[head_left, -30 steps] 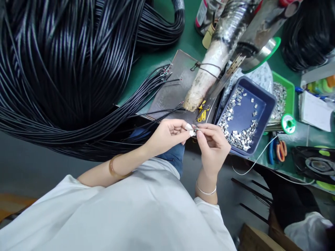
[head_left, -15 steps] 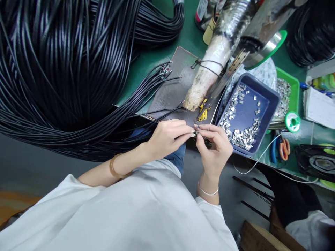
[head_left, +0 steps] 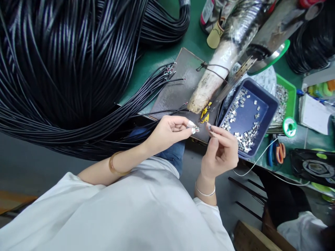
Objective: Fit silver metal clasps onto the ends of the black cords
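My left hand (head_left: 174, 132) pinches the end of a black cable, from which thin coloured wires (head_left: 196, 129) stick out past the fingertips. Most of that cable is hidden behind the hand. To its right, a short gap away, my right hand (head_left: 222, 148) is closed with thumb and fingers together. A tiny greyish spot shows at its fingertips, too small to name. Close to that hand stands a blue tray (head_left: 267, 104) of small metal connector shells (head_left: 247, 139). Yellow-handled tool parts (head_left: 205, 115) lie just beyond the fingertips.
A large bundle of black cables (head_left: 65, 69) fills the left. Stripped cable ends (head_left: 170, 69) rest on a grey board (head_left: 180, 94). A wrapped tube (head_left: 209, 80) slants over it. At the right are a green tray (head_left: 291, 101), orange-handled pliers (head_left: 280, 153) and a solder spool (head_left: 289, 127).
My hands, together before, are now apart. The right hand has moved right and slightly down, while the left keeps hold of the cable, its wire ends now exposed. The view has shifted slightly.
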The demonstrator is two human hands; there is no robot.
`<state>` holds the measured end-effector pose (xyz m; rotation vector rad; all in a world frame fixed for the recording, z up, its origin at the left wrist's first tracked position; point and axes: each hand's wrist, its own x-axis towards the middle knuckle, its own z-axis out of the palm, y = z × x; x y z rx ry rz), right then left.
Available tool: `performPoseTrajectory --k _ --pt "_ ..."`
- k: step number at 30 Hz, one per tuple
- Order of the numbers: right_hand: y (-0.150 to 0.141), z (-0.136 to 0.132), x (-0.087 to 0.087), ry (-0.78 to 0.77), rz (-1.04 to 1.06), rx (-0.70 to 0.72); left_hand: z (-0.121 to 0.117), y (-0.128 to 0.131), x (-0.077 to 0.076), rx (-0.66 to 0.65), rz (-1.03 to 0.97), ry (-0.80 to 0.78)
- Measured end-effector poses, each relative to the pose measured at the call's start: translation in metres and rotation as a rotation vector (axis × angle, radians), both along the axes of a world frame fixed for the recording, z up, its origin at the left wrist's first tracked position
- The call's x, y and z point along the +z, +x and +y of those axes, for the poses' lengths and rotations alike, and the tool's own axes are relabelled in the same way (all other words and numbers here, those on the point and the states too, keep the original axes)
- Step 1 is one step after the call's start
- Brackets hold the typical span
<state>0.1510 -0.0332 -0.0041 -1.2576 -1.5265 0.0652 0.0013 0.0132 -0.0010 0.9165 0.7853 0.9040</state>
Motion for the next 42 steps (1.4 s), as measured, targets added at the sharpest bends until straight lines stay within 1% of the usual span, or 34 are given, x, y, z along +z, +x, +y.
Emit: performPoseTrajectory --k 3,4,7,9,11,14,19,24,28,35,38,42 --pt "-0.002 -0.001 -0.003 0.069 -0.088 0.042 0.003 -0.001 0.0 0.012 0.023 0.061" --pt "-0.002 0.0 -0.005 0.061 -0.071 0.045 0.003 -0.002 -0.001 0.019 0.037 0.08" --pt "-0.001 0.002 -0.009 -0.024 0.07 0.046 0.005 -0.003 -0.001 0.032 0.069 0.116" --pt "0.0 0.004 -0.01 -0.074 0.098 0.063 0.006 -0.004 -0.001 0.034 0.078 0.129" --pt "0.001 0.006 -0.01 -0.066 0.042 0.075 0.007 -0.003 -0.002 0.04 0.093 0.133" --pt "0.002 0.007 -0.01 -0.003 -0.077 0.073 0.008 -0.001 -0.002 0.055 0.118 0.127" --pt "0.002 0.009 -0.01 0.034 -0.22 0.025 0.009 0.003 -0.002 0.091 0.098 0.137" --pt "0.0 0.01 -0.011 0.034 -0.219 0.001 0.01 0.004 0.001 0.117 0.137 0.124" --pt "-0.001 0.011 -0.009 0.026 -0.231 0.0 0.009 0.005 0.004 0.139 0.173 0.119" --pt "-0.003 0.011 -0.003 0.025 -0.257 -0.008 0.007 0.004 0.007 0.181 0.259 0.183" --pt "-0.001 0.01 -0.004 0.026 -0.271 0.01 0.008 0.003 0.006 0.162 0.287 0.208" --pt "0.003 0.01 -0.005 -0.014 -0.27 0.011 0.009 0.002 0.006 0.125 0.311 0.241"
